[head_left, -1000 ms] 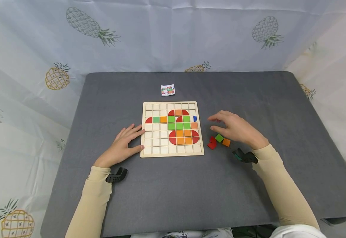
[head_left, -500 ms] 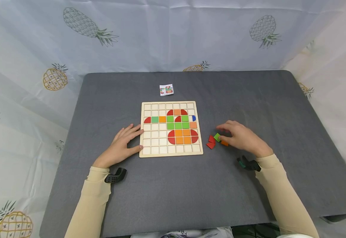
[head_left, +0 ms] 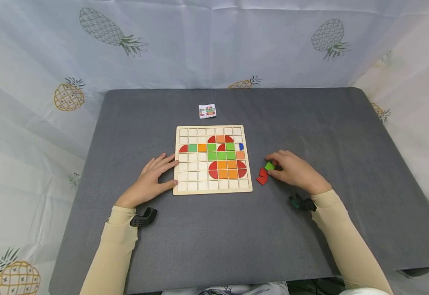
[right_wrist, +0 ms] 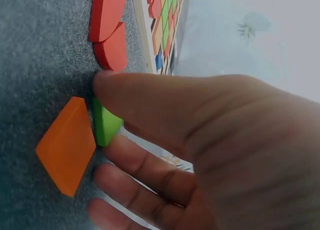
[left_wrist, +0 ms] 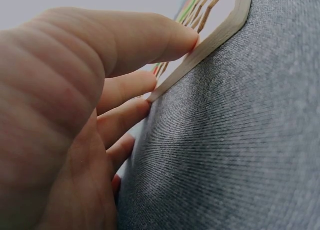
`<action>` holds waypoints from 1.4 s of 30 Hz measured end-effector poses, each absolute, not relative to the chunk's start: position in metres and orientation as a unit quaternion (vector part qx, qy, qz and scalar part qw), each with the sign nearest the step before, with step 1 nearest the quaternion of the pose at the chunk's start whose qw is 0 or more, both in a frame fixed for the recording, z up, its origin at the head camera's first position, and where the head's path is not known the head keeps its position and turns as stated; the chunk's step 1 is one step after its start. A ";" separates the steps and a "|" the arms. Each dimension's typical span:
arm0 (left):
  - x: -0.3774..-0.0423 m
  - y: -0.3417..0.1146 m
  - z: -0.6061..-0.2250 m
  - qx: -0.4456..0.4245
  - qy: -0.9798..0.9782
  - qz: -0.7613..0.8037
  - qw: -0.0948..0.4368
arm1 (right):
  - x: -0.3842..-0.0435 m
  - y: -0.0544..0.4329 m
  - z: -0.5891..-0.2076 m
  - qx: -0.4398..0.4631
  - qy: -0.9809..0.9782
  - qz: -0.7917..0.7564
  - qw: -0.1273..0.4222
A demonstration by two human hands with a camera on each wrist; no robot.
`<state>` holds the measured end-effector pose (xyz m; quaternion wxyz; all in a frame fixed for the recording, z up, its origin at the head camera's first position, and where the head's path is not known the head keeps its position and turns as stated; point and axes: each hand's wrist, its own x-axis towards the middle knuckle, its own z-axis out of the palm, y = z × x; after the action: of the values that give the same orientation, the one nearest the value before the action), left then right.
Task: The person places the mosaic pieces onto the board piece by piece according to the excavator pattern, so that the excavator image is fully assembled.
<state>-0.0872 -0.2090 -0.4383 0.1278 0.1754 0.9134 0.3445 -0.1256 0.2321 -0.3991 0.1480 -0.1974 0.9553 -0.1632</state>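
My left hand (head_left: 148,180) lies with extended fingers against the left edge of a wooden grid board (head_left: 214,193); its thumb and fingertips touch the rim in the left wrist view. To the right of the board, my right hand (head_left: 298,171) pinches a small green square block (right_wrist: 106,122) between thumb and index finger, low at the tabletop. An orange square block (right_wrist: 67,147) lies close by in the right wrist view; the hand hides it from the head view. Two red pieces with a curved side (head_left: 262,176) lie between the hand and the board.
Red, orange, green and blue pieces fill part of the grid, mostly its right half. A small printed card (head_left: 207,111) with a colored pattern lies behind the board. Grey cloth covers the table (head_left: 214,246); a pineapple-print curtain (head_left: 214,45) hangs behind.
My right hand has come back and down from beside the board to the loose blocks, and its thumb and index finger have closed on the green block. My left hand stays put.
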 end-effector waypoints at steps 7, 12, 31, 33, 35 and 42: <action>-0.087 -0.210 -0.439 0.174 0.913 0.344 0.130 | -0.142 0.226 -0.400 -0.177 0.956 -0.176 0.151; -0.086 -0.210 -0.439 0.173 0.913 0.344 0.130 | -0.151 0.221 -0.394 -0.180 0.956 -0.192 0.126; -0.086 -0.208 -0.437 0.172 0.914 0.346 0.128 | -0.178 0.170 -0.357 -0.252 0.934 -0.247 0.052; -0.087 -0.208 -0.437 0.172 0.914 0.345 0.127 | -0.180 0.164 -0.355 -0.257 0.930 -0.257 0.053; -0.087 -0.208 -0.437 0.172 0.914 0.346 0.127 | -0.182 0.159 -0.353 -0.259 0.928 -0.264 0.054; -0.087 -0.208 -0.437 0.170 0.914 0.346 0.128 | -0.185 0.136 -0.345 -0.264 0.923 -0.273 0.061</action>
<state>-0.0866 -0.2082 -0.4371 0.1284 0.1696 0.9137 0.3463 -0.1854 0.1364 -0.3451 0.0615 -0.2643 0.9230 -0.2728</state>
